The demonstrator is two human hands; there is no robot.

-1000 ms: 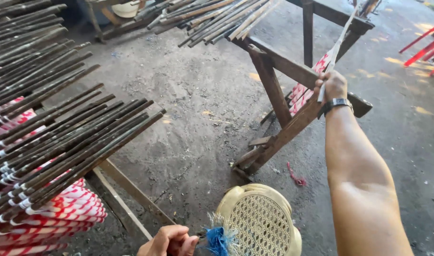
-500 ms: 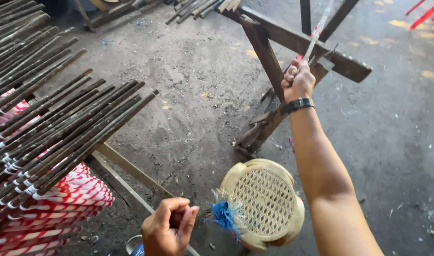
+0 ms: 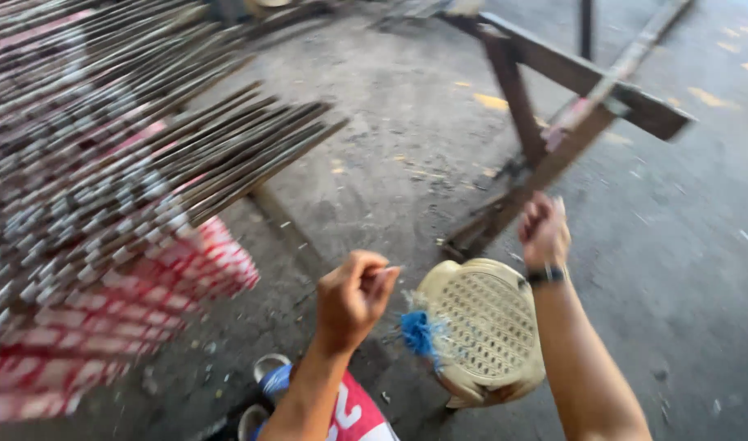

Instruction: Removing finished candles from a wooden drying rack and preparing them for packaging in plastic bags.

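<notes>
In the head view, the left hand (image 3: 353, 296) is closed into a fist, raised above the floor, thumb pressed on the bent fingers; something thin may be pinched there, but the blur hides it. The right hand (image 3: 544, 231) is also closed tight, held higher and further out, with a dark wristband (image 3: 545, 276) under it. What it grips I cannot tell.

Between the two forearms stands a cream plastic stool (image 3: 482, 328), round, with a woven lattice seat. A tuft of blue fibres (image 3: 419, 333) sticks out at its left edge, just beside the left hand.

To the left, a rack of long dark thin rods (image 3: 145, 155) reaches out with its ends free over the floor, and red-and-white patterned pieces (image 3: 104, 327) hang under them. Behind the right hand a rough wooden trestle (image 3: 570, 122) crosses with slanted legs. The grey concrete floor (image 3: 390, 139) between rods and trestle is open, rough and stained, and it continues open at the right side.
</notes>
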